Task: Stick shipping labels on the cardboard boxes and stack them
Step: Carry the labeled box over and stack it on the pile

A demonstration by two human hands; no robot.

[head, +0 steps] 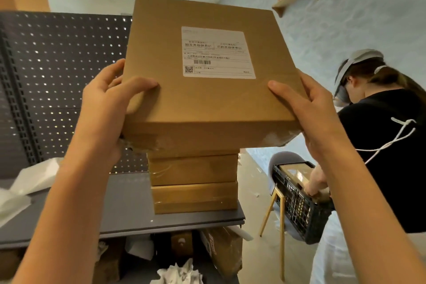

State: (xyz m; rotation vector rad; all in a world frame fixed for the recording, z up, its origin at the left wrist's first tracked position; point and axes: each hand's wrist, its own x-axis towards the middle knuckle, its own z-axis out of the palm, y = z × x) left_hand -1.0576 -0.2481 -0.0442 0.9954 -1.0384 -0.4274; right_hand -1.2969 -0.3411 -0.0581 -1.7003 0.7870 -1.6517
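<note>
Both hands, left (103, 108) and right (311, 108), grip sides of labelled flat brown cardboard box (207, 99), over stack of brown cardboard boxes (193, 182) near grey desk's (129, 205) right edge. Seated or not: probably hovering. Risk: off-centre release topples stack over edge.

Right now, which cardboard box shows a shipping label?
The large top box, held by both hands, shows a white label; the two stacked boxes beneath show only plain taped sides.
</note>
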